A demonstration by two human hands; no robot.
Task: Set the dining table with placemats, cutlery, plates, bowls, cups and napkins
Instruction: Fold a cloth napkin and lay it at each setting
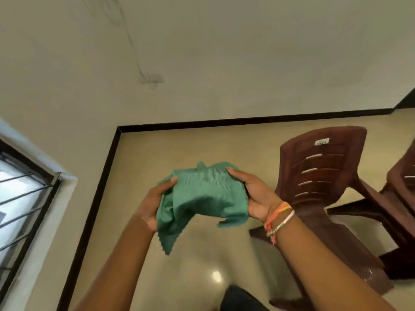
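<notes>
Circling the right wrist, just behind the grip, orange threads and a pale bracelet [278, 218] are sitting side by side. Ahead of them the right hand [256, 196] is grasping the right side of a green napkin [204, 191], thumb lying along the cloth's upper edge, fingers hidden beneath it. The left hand [152, 205] is clasping the opposite side the same way, thumb on top. The napkin is spanning the gap between the two hands in mid-air, bunched or partly folded. It is touching nothing but the hands. One zigzag-cut corner is hanging below the left hand, and a smaller flap is drooping under the right palm. Motion blur is softening the edges, so the folds cannot be counted.

Below the grip, at the frame bottom, a dark shape [238, 297] is showing; cannot tell what it is. Under the grip a glossy beige floor [179, 277] is catching a bright reflection. Right of the grip a brown plastic chair [318, 167] is standing, slatted back toward the camera, white label near its top. A second chair [403, 176] is poking in farther right. Beyond the grip black skirting [224, 123] is running along a cream wall [224, 52]. Far left, a barred window [20, 198] is letting in daylight. High above the grip a blurred plate [152, 77] is sitting on the wall.
</notes>
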